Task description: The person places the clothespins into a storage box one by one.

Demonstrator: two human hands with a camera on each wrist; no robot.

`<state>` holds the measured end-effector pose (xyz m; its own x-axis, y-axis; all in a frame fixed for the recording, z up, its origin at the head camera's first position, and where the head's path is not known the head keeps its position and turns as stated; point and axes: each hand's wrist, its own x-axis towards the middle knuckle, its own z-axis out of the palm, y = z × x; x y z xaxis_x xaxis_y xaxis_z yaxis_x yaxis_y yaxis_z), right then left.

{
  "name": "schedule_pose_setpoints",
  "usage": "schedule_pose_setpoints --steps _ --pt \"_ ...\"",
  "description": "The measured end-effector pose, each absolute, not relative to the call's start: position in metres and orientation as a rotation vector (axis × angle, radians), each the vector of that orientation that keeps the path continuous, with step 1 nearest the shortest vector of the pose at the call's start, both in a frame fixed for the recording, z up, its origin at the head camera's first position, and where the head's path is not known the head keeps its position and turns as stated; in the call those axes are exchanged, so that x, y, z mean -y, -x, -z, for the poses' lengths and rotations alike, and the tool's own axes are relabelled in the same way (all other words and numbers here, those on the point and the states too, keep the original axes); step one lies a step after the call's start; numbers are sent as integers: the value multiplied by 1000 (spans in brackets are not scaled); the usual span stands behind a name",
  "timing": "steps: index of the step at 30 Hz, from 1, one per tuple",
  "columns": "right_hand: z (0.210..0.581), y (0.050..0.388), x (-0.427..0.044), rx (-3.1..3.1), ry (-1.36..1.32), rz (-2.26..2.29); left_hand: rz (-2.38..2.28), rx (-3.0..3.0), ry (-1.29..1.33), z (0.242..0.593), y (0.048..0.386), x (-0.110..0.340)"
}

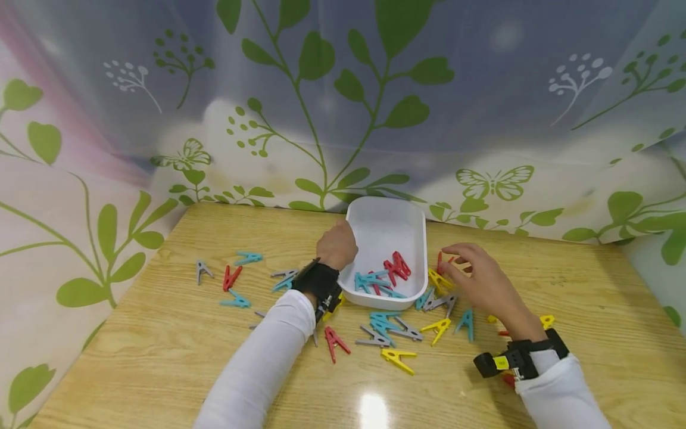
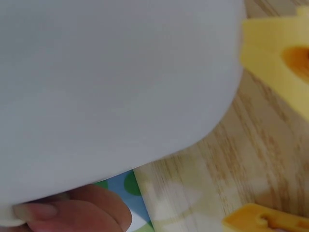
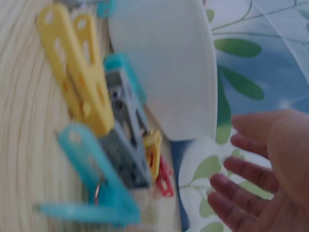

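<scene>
The left wrist view's edge cuts off 2 yellow clothespins (image 2: pixel 273 46).

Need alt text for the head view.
A person's left hand grips the left rim of a white bin holding red and blue clothespins; the right hand, holding nothing, is near a red clothespin beside the bin. More clothespins in red, blue, yellow and gray lie on a wooden table before a leaf-print cloth.

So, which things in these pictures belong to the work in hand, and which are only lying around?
Seem to belong:
white box
clothes pegs, some inside it, others loose on the table
left hand, gripping the box's edge
right hand, beside the box

Seem only around:
patterned cloth behind
black wrist straps
</scene>
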<state>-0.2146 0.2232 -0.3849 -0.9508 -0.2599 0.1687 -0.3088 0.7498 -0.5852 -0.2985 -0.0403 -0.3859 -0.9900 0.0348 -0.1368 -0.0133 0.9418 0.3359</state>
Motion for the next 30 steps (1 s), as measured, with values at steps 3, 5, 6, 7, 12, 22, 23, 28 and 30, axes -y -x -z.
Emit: schedule_pose_setpoints --steps 3,5,6,7,12,22,23,28,30 --pt "388 218 -231 2912 -392 -969 -513 -2957 -7 386 298 40" --pt "391 221 -236 2944 -388 -948 -509 -2957 -5 387 298 40" --pt "392 223 -237 2956 -397 -945 -509 -2955 -4 387 298 41" --pt "393 225 -239 2972 -411 -937 -513 -2957 -3 387 298 41" --pt "398 236 -243 3036 -506 -867 -532 -2968 -7 388 298 42" --pt "405 255 -245 3002 -771 -732 -521 -2972 -24 386 298 40" --pt "406 257 -245 3000 -793 -723 -521 -2969 -22 386 298 40" --pt "411 262 -242 3039 -798 -642 -532 -2959 -13 386 298 41" --pt "411 262 -242 3050 -775 -609 -540 -2955 -8 387 298 42"
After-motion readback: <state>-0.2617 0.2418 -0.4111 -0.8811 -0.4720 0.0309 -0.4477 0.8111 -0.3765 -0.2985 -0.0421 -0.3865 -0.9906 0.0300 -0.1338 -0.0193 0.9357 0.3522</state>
